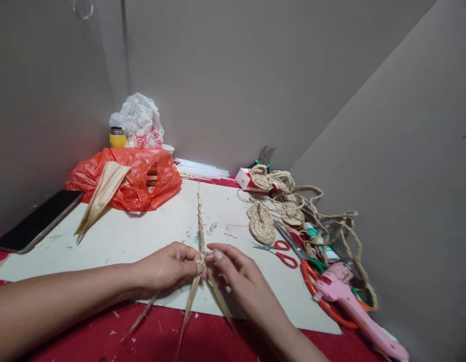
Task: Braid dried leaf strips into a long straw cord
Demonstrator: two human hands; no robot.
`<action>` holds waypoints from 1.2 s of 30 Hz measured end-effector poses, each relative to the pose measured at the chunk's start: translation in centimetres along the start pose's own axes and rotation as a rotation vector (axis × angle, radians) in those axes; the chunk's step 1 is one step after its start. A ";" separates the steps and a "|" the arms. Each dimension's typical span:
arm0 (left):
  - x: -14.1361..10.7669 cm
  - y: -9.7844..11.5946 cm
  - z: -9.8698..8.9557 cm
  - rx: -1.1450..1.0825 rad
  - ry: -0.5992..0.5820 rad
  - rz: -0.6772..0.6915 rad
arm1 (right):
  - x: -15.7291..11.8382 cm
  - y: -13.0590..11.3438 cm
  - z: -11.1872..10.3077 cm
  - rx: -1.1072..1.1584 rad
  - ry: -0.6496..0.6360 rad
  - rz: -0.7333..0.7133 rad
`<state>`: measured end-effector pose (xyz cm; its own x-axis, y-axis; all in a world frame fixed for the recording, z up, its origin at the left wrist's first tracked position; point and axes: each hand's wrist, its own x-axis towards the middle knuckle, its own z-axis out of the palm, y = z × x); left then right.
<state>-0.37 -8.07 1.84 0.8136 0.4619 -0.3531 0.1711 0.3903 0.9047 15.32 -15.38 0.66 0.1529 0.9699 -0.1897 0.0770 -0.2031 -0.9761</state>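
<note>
One braid is laid up the white sheet, its near end being pinched by the left hand; alongside, the right hand is held half-curled, fingertips near the strands, any grip impossible to tell.

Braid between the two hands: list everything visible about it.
The braid is narrow and straw-coloured, apparently dried plant fibre. Its plaited part lies roughly straight, pointing away from the person over the white sheet and tapering to a thin far tip. At the near end, loose strands spread out toward the person. The left hand pinches it where plait meets strands; the right hand is close beside it, contact unclear.
</note>
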 end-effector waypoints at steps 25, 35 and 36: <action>-1.1 0.0 -0.5 0.982 0.132 0.174 | 0.6 0.5 0.9 -0.150 -0.170 0.083; -2.7 -2.3 1.8 1.651 -0.003 0.300 | -0.2 0.8 1.6 0.381 -0.259 0.319; -2.7 -2.7 1.9 1.702 -0.032 0.303 | -0.2 0.9 1.7 0.391 -0.268 0.318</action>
<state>-1.97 -11.91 0.84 0.9314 0.3313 -0.1510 0.3534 -0.9222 0.1570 13.69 -15.56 -0.36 -0.1503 0.8800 -0.4506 -0.3105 -0.4747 -0.8236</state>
